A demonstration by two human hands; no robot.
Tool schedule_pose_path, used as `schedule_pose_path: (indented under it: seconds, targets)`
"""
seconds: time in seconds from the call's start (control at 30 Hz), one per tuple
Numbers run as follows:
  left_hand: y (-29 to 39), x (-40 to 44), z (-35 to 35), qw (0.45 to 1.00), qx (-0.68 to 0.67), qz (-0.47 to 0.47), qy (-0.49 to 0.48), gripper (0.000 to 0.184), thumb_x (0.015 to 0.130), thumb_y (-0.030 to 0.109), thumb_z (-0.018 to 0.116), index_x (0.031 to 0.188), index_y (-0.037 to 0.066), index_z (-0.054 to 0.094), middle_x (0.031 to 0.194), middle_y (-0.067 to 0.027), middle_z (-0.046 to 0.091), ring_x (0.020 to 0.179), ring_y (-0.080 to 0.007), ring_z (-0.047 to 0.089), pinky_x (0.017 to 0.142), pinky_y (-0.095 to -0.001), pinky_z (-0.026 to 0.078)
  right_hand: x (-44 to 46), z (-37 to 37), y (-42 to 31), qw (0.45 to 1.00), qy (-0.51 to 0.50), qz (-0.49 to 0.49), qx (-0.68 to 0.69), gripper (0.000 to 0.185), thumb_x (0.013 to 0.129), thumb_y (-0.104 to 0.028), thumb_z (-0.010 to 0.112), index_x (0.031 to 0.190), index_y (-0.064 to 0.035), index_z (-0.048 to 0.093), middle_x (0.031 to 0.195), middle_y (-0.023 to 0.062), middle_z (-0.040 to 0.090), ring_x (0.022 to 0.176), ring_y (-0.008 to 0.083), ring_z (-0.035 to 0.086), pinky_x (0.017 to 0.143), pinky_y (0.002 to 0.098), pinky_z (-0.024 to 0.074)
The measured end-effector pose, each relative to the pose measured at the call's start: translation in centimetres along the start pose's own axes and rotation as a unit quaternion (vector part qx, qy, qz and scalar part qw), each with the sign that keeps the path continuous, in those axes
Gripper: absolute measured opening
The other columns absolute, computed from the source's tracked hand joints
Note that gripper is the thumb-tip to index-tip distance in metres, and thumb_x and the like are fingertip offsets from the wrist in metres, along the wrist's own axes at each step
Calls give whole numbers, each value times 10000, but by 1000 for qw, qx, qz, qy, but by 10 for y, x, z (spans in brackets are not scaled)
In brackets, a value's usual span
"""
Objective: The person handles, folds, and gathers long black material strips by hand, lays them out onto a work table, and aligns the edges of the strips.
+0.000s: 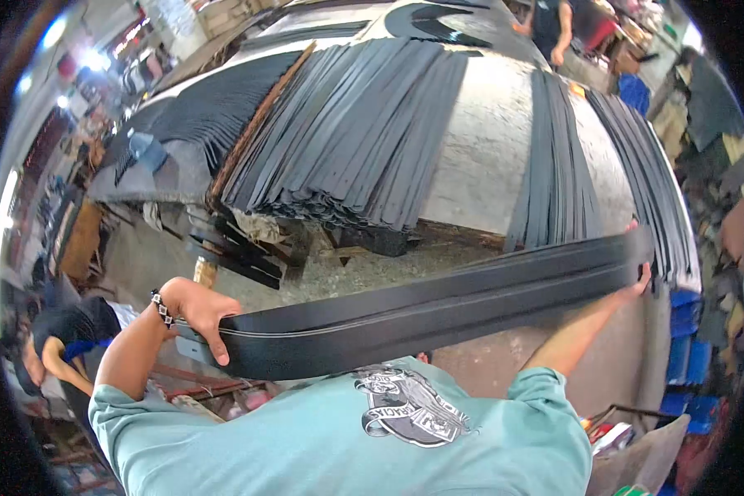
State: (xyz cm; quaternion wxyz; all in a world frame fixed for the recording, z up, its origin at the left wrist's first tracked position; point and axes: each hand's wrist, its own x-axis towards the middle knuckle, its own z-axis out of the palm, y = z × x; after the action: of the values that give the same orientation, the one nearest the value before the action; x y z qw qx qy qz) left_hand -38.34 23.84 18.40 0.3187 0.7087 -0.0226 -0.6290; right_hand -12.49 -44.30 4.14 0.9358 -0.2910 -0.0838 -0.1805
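Observation:
A stack of long black strips (422, 310), leather-like, stretches across in front of my chest, its right end higher than its left. My left hand (200, 312), a beaded bracelet at its wrist, is closed around the left end, thumb over the near side. Around the far right end my right hand (640, 279) is closed, most of its fingers hidden behind the strips. Beyond the stack, on the table (492, 124), lies a wide spread pile of similar dark strips (347, 140). A narrower pile (558, 165) lies to its right.
Another row of strips (645, 174) runs along the table's right edge. Curved dark pieces (438, 25) lie at the far end. One person (550, 29) stands at the far right, another (70, 339) bends low at left. Blue crates (688, 355) stand at right.

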Motion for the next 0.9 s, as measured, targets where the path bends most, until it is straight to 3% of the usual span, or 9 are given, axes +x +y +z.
schedule_pose_path:
  seconds: [0.13, 0.33, 0.5, 0.6, 0.67, 0.7, 0.77, 0.83, 0.9]
  targets:
    - [-74, -18, 17, 992, -74, 80, 66, 478, 750, 219, 923, 1049, -89, 712, 957, -100, 776, 800, -157, 679, 741, -325, 549, 35, 142, 60, 997, -67, 31, -24, 893, 839, -383, 504, 1533, 127, 267, 1588, 251, 363, 1493, 338, 350, 1251, 437, 247]
    - [-190, -40, 26, 967, -168, 160, 103, 597, 733, 170, 938, 1191, -95, 663, 1109, -137, 753, 969, -166, 678, 874, -326, 549, 103, 271, 176, 967, -243, 64, -37, 939, 826, -404, 525, 1510, 179, 251, 1547, 327, 378, 1467, 422, 368, 1245, 474, 262]
    - [-269, -55, 48, 961, -188, 146, 140, 665, 713, 142, 949, 1246, -93, 628, 1163, -145, 738, 1030, -171, 674, 935, -330, 540, 83, 393, 281, 949, -305, 31, -75, 938, 816, -470, 533, 1467, 174, 330, 1459, 318, 488, 1354, 418, 497, 1164, 463, 367]
    - [-305, -52, 68, 943, -235, 159, 173, 711, 690, 137, 960, 1270, -82, 612, 1177, -155, 732, 1069, -185, 664, 958, -355, 531, 86, 438, 344, 936, -337, 94, -45, 862, 791, -481, 512, 1363, 162, 478, 1343, 319, 582, 1257, 409, 566, 1115, 460, 405]
    - [-302, -56, 78, 906, -306, 195, 219, 564, 709, 145, 946, 1155, -77, 683, 1042, -92, 761, 932, -131, 664, 862, -292, 536, 105, 453, 394, 916, -377, 130, -35, 839, 781, -482, 502, 1312, 167, 526, 1315, 313, 603, 1230, 406, 576, 1110, 458, 409]
    - [-309, -55, 82, 895, -339, 190, 217, 574, 707, 138, 946, 1163, -82, 677, 1053, -95, 758, 940, -134, 662, 870, -292, 534, 93, 467, 416, 904, -410, 80, -88, 837, 782, -486, 496, 1306, 165, 534, 1320, 300, 609, 1222, 400, 583, 1092, 445, 424]
    - [-327, -49, 88, 894, -353, 171, 218, 581, 707, 113, 939, 1179, -84, 665, 1080, -98, 751, 970, -138, 655, 891, -294, 527, 47, 503, 451, 948, -279, 139, -65, 772, 809, -451, 466, 1274, 158, 562, 1272, 283, 645, 1177, 383, 618, 1037, 431, 466]
    - [-331, -45, 93, 859, -407, 194, 243, 599, 703, 105, 939, 1197, -82, 656, 1093, -99, 746, 991, -140, 650, 902, -299, 521, 51, 508, 493, 942, -290, 155, -71, 747, 824, -428, 452, 1265, 165, 561, 1261, 287, 653, 1151, 387, 636, 1027, 439, 479]
    - [-354, -31, 94, 857, -417, 193, 231, 639, 696, 94, 940, 1232, -80, 639, 1124, -99, 734, 1025, -153, 643, 918, -302, 512, 66, 506, 547, 890, -381, 250, 0, 763, 837, -418, 419, 1288, 185, 541, 1303, 274, 639, 1193, 377, 625, 1057, 404, 467]
